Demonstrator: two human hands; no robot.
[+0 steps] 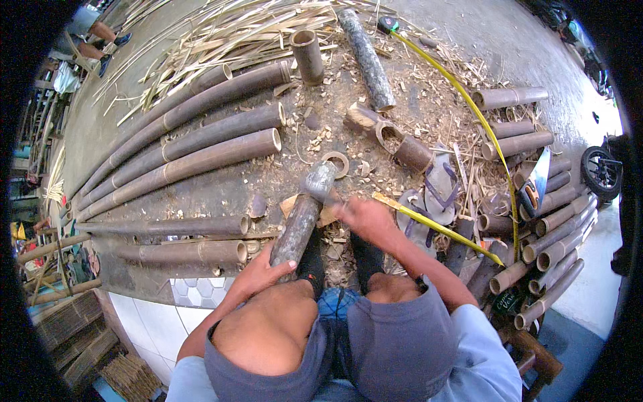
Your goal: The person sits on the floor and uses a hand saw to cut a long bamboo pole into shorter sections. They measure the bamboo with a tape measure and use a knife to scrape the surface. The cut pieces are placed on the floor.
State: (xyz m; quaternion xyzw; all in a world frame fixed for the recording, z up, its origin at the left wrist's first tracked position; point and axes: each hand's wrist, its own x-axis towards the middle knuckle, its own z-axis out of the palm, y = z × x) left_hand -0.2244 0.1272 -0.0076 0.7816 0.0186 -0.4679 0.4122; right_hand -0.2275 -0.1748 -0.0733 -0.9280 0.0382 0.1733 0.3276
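Find the mottled bamboo tube point(295, 231) before the left knee point(268, 331), gripped at its near end by the left hand point(268, 273). Expect stiffness, little weight if hollow, perhaps slippery skin; hold around the barrel. Cannot tell, through blur, the grip of the right hand point(367, 220).

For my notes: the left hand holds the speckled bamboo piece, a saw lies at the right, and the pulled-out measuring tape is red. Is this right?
Not quite: the pulled-out measuring tape is yellow, not red, as the head view shows. The left hand does hold the speckled bamboo piece, and a saw lies at the right.
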